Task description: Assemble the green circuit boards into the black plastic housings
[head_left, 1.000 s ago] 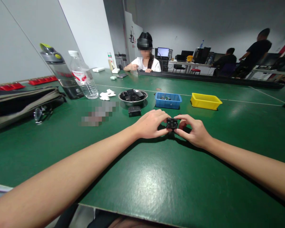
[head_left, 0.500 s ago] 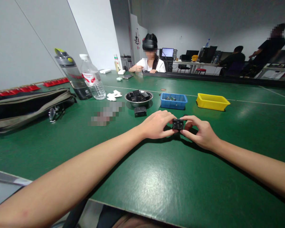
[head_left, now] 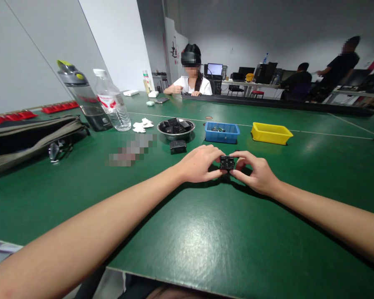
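Observation:
A small black plastic block [head_left: 227, 162] with holes and slots on its near face is held just above the green table [head_left: 187, 232]. My left hand [head_left: 199, 164] pinches its left side between thumb and fingers. From the right, my right hand [head_left: 254, 171] grips the opposite side in the same way, fingers closed. A similar black block [head_left: 178, 146] lies on the table beyond my left hand. Behind it stands a metal bowl [head_left: 176, 135] with several black blocks in it. A blue bin [head_left: 222, 135] farther off holds small metal-looking parts too small to name.
A yellow bin [head_left: 271, 134] stands right of the blue one. At left are a water bottle [head_left: 114, 104], a dark drinking bottle [head_left: 85, 97], crumpled tissue [head_left: 142, 125], glasses [head_left: 58, 150] and an unzipped bag [head_left: 28, 143]. Another person [head_left: 190, 77] sits across the table.
The whole view has shifted slightly, so things appear farther left. Both hands keep their grip on the black block, with little change in pose.

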`<state>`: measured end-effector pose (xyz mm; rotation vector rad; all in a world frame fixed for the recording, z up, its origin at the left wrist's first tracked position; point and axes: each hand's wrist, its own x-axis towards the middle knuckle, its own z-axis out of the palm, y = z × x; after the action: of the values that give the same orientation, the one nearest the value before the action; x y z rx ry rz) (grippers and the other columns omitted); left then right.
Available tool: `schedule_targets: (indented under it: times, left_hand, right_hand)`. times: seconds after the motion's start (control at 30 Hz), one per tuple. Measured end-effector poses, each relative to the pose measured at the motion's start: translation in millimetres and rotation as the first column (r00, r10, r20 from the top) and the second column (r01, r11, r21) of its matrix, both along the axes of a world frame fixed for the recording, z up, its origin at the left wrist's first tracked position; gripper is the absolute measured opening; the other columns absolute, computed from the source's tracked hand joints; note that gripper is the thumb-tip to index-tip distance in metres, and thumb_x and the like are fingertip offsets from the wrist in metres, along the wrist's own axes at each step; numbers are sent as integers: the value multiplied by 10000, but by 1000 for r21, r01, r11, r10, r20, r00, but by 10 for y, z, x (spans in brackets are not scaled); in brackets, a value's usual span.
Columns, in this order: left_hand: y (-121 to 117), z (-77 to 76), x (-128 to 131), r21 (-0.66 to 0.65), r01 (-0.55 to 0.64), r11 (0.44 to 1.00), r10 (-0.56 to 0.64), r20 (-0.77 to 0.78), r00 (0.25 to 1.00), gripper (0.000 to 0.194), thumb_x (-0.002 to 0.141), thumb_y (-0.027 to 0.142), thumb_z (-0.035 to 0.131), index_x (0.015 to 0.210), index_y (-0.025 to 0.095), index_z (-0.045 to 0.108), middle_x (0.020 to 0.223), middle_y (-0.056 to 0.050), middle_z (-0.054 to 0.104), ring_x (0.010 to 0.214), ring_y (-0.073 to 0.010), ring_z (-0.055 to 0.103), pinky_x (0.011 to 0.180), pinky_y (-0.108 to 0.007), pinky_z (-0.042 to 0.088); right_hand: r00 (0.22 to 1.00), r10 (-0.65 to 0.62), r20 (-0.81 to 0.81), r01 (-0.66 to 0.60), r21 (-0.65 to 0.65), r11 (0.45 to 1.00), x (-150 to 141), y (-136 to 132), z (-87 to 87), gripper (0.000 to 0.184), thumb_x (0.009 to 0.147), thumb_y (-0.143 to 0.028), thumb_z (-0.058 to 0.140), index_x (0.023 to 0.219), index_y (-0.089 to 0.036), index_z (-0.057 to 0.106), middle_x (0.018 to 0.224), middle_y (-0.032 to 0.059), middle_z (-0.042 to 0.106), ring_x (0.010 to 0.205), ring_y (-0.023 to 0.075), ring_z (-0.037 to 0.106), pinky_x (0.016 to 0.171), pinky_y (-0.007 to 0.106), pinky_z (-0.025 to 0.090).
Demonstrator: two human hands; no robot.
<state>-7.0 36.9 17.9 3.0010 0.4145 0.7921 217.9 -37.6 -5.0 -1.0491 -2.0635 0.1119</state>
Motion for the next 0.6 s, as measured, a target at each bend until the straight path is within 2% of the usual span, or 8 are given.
schedule_targets:
  times: [0.6]
  left_hand:
    - [9,-5,3,-17,-15,1000,15,-18,1000,297,924,402,589,1066,142,613,967,-88,712,892,-238,647,793,-343,472]
  right_hand:
    - [1000,9,5,-9,-6,1000,2,1,-5,323,892,-275,653,1196,-197,578,693,-38,650,601,135,637,641,245,494]
